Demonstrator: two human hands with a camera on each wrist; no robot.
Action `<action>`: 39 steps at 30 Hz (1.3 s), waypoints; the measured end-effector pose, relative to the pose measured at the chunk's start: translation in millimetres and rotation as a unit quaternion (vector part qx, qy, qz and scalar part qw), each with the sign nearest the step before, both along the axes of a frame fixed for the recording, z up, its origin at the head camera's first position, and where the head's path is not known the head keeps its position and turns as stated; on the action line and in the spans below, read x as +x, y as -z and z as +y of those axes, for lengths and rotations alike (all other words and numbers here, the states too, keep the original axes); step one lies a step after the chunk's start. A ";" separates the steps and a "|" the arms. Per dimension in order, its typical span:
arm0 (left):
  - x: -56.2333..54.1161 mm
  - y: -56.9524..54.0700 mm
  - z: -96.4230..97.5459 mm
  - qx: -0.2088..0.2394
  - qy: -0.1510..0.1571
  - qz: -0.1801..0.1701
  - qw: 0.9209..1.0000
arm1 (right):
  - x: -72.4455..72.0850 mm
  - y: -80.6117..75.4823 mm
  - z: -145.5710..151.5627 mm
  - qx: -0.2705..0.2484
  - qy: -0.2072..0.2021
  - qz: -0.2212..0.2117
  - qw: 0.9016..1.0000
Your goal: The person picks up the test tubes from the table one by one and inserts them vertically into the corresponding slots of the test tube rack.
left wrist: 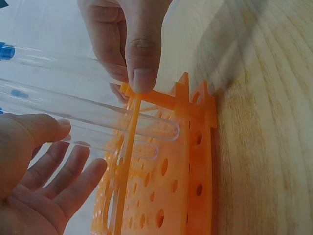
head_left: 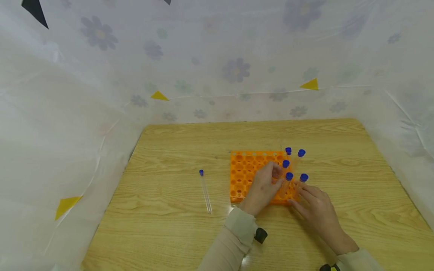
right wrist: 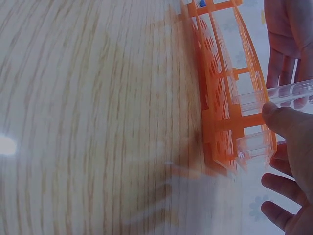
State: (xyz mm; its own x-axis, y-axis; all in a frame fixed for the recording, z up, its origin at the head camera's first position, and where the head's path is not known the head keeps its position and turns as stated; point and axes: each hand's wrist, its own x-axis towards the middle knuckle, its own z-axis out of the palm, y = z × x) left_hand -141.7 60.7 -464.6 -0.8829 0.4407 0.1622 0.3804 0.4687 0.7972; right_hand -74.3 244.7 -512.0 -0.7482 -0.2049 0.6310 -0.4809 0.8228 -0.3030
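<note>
An orange test tube rack (head_left: 240,177) stands on the table, several blue-capped clear test tubes (head_left: 289,177) upright or leaning at its right end. My left hand (head_left: 262,186) reaches over the rack beside these tubes. In the left wrist view its thumb (left wrist: 46,126) lies close to a tube, its fingers loosely spread; contact is unclear. My right hand (head_left: 318,210) grips the rack's near right corner, its thumb (right wrist: 281,117) on the upper rim. A tube (right wrist: 257,144) passes beside that thumb, its rounded end between the rack's plates. Some right fingers are hidden.
One more blue-capped test tube (head_left: 205,192) lies on the wooden table (head_left: 162,158) left of the rack. White flower-patterned sheeting (head_left: 210,64) surrounds the table at the back and sides, with yellow triangles (head_left: 159,96) on it.
</note>
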 end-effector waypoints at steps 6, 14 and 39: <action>0.8 1.5 -0.9 -0.004 -0.004 -0.003 1.000 | -0.5 1.4 -1.3 -0.003 -0.002 0.003 1.000; 0.3 -4.3 -8.0 -0.008 -0.008 -0.029 1.000 | 0.2 -1.1 -1.7 0.004 -0.005 -0.007 1.000; -12.2 -6.0 -115.6 0.010 -0.169 0.034 0.985 | 2.7 -2.0 -1.9 0.002 0.016 -0.032 0.999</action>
